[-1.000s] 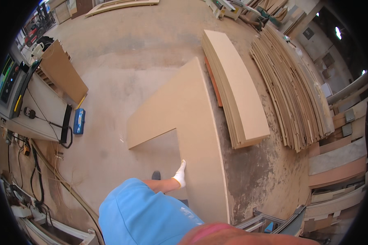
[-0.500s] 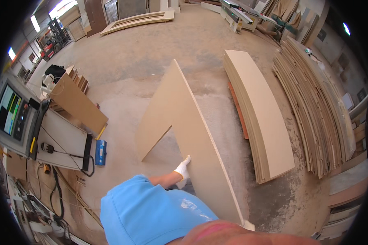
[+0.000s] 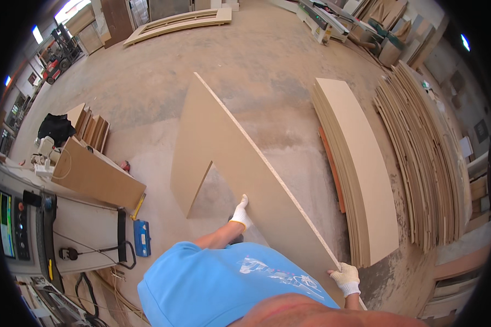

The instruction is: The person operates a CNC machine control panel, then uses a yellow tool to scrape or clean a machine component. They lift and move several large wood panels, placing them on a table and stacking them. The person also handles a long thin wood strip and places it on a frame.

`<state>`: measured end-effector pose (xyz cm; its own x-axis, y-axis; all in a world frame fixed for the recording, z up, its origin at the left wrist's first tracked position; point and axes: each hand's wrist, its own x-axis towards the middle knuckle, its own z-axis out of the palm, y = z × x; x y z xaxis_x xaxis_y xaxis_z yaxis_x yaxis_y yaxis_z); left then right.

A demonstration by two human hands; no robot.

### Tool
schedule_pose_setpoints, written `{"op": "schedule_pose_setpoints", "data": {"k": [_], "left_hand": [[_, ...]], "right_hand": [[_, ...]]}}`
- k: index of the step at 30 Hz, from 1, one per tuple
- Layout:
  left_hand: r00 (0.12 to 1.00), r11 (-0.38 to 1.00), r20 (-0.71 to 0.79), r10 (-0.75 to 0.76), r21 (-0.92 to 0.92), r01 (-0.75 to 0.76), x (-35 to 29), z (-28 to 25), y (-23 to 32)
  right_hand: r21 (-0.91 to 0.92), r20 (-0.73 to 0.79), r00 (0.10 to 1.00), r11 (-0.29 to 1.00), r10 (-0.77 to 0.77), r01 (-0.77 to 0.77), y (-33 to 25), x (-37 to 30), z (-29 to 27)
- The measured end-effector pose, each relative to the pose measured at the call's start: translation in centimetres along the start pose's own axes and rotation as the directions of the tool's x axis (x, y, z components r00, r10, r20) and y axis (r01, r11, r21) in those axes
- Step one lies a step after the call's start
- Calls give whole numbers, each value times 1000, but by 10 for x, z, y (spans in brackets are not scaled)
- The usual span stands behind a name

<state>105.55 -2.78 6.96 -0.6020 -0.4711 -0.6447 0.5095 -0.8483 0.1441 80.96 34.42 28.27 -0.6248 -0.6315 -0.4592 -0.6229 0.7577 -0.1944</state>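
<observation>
I hold a large L-shaped fibreboard panel (image 3: 229, 147), tan and thin, raised on edge above the dusty floor. My left hand (image 3: 240, 213), in a white glove, grips the inner edge of the panel's cut-out. My right hand (image 3: 346, 279), also gloved in white, clasps the panel's upper long edge close to me. My blue shirt fills the lower middle of the view.
A stack of tan boards (image 3: 360, 163) lies to the right, with a fan of thin sheets (image 3: 425, 158) beyond it. At left stands a machine console with a screen (image 3: 16, 218), a leaning board (image 3: 95, 177) and a blue tool (image 3: 142, 238). Long frames (image 3: 174, 24) lie far off.
The panel has tipped up from lying flat to standing on edge. My right hand has come into view on its upper edge, and the view has swung left toward the console.
</observation>
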Motion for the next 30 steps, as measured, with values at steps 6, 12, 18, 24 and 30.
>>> {"op": "schedule_pose_setpoints", "data": {"k": [6,12,18,24,30], "left_hand": [[991,993,53,122,7,-122,70,35,173],[988,991,73,133,-22,-132,150,70,323],[961,955,49,274,105,-278,230,96,494],[947,946,33,320,-74,-317,274,115,635],[963,954,-16,270,-132,-269,356,140,785]], "right_hand": [[38,28,999,999,35,-36,-164,100,-37],[-44,-2,995,994,-97,97,-293,227,-49],[-50,74,983,984,-169,173,-436,355,-75],[-142,54,952,941,-301,306,-572,450,-103],[-137,58,977,967,-206,213,-713,567,-138]]}}
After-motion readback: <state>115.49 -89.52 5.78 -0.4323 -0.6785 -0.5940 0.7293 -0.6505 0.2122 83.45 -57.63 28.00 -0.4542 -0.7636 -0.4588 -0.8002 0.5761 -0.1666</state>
